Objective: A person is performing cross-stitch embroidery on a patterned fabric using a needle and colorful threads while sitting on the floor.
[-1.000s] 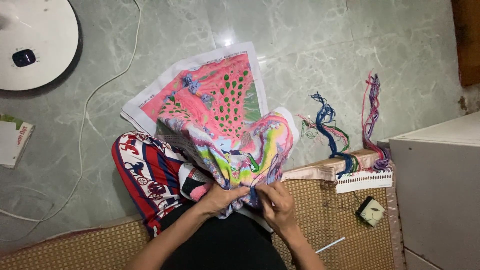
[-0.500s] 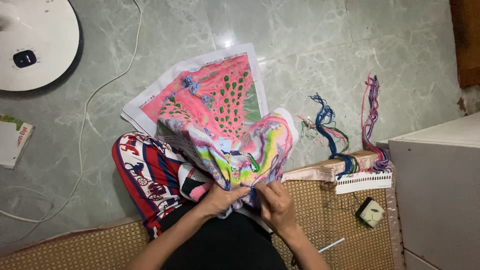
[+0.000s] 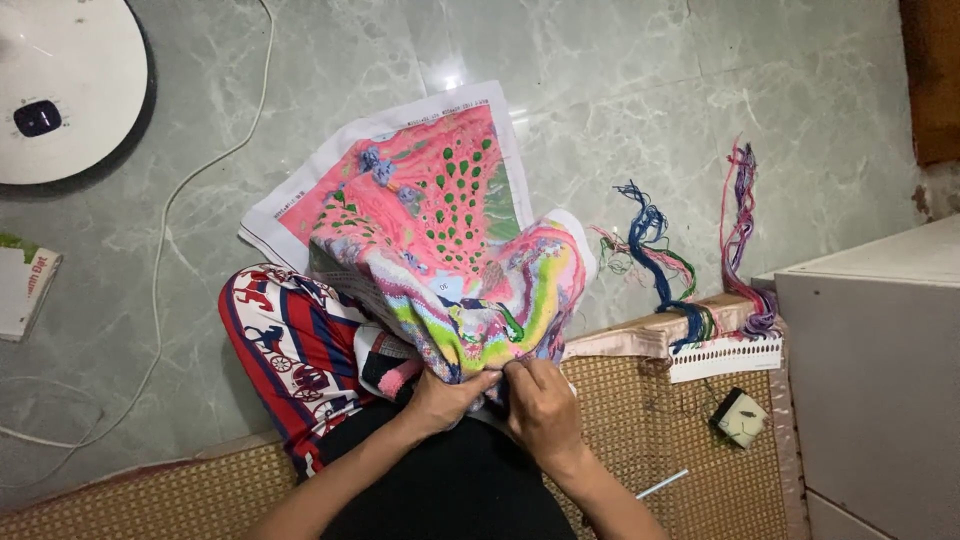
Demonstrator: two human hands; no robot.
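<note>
I'm looking straight down at my lap, and the embroidery canvas (image 3: pixel 440 250) is draped over my knees, its far end spilling onto the marble floor (image 3: pixel 620 90). My left hand (image 3: pixel 445 398) is pinched shut on the near edge of the canvas, and my right hand (image 3: pixel 540 400) is closed tight against the same edge, fingertips together as if on something fine; whether a needle sits there I cannot tell.

Risks, as I judge them: the cloth is bunched thick right where both hands meet, so a stitch could catch a second layer underneath. A sharp tug could also drag the far end across the floor.

Around me: loose thread skeins (image 3: pixel 660 260) trail off the mat's edge onto the floor, close enough to tangle if the canvas slides that way. A white thread card (image 3: pixel 725 357) lies on the woven mat (image 3: pixel 650 420), with a small box (image 3: pixel 741 417) near it and a thin white stick (image 3: pixel 660 484) by my right forearm. Well apart at the left, a white cable (image 3: pixel 165 230) snakes past a round white appliance (image 3: pixel 65 90). A grey cabinet (image 3: pixel 880 400) hems in my right side.
</note>
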